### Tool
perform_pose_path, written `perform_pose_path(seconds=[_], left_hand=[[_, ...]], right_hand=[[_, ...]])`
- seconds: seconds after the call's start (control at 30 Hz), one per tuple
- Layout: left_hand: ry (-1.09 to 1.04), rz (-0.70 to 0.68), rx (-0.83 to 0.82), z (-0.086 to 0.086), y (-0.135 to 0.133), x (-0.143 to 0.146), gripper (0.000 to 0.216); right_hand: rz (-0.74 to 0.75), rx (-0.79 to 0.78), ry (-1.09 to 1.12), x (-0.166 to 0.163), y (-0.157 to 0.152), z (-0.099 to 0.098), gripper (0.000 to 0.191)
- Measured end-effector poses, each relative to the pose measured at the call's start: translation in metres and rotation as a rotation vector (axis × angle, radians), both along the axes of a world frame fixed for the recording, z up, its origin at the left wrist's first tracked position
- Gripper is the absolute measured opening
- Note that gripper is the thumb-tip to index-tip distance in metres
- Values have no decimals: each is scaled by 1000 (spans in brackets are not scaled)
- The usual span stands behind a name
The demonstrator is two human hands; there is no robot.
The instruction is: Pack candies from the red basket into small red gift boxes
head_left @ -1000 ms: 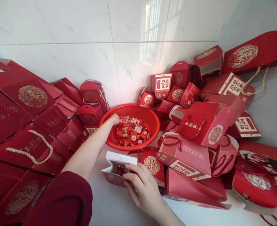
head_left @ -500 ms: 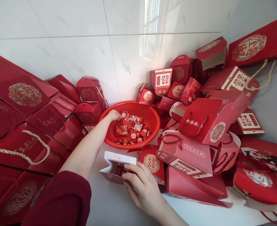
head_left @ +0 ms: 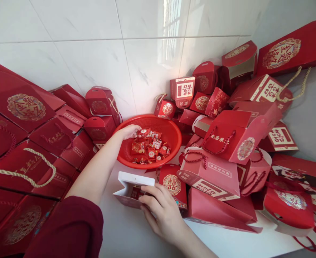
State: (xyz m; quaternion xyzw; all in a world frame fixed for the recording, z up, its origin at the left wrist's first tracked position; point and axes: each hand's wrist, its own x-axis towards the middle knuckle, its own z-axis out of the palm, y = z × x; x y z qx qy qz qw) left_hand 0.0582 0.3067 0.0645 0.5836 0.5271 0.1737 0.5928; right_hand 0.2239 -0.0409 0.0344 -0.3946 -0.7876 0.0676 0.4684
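My left hand (head_left: 130, 132) reaches into a red plastic basket (head_left: 122, 157), at the left edge of a heap of red-wrapped candies (head_left: 151, 152). Its fingers are curled together beside a candy; whether one is between them is hidden. Below the basket, my right hand (head_left: 161, 209) grips the near right side of a small open gift box (head_left: 127, 201), thumb underneath and fingers over the rim. The box is tilted with its white inner flap raised, and something red and dark shows inside. Right behind that hand lies a red gift box with a gold round emblem (head_left: 172, 184).
Stacked red gift boxes with rope handles (head_left: 26, 107) fill the left side. On the right is a loose pile of red and pink boxes (head_left: 222, 138), some with open lids. A white tiled wall (head_left: 90, 68) rises behind the white tabletop (head_left: 131, 233).
My left hand has moved slightly right, over the edge of the candy heap. My right hand keeps its hold on the small box. The whole view has shifted a little.
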Motion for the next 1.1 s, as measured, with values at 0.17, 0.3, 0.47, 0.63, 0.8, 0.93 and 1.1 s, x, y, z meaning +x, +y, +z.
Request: perform_pose_path(seconds=[0.17,0.3,0.47,0.63,0.8,0.93,1.1], left_hand=[[-89,-87,15,11,-6,1,17],[-66,-143,77,15,-10,0,14],[158,-167,188,-1,-5,-2,23],[353,-204,385,-17,0,-2,26],[416,-290,579,-18,-5,12,32],[465,-316,686,-16,-9,27,34],[546,-349,720,-14,-13,34,25]], right_hand=[[-2,-7,-4,0,1,0,24],[-6,-8,-3,0,1,1,24],[2,-11,0,0,0,1,25],[6,-14,-7,0,0,0,26],[5,-15,-5,1,0,1,25],[0,-12,-10,0,0,1,25],[-2,-15,-9,1,2,1,25]])
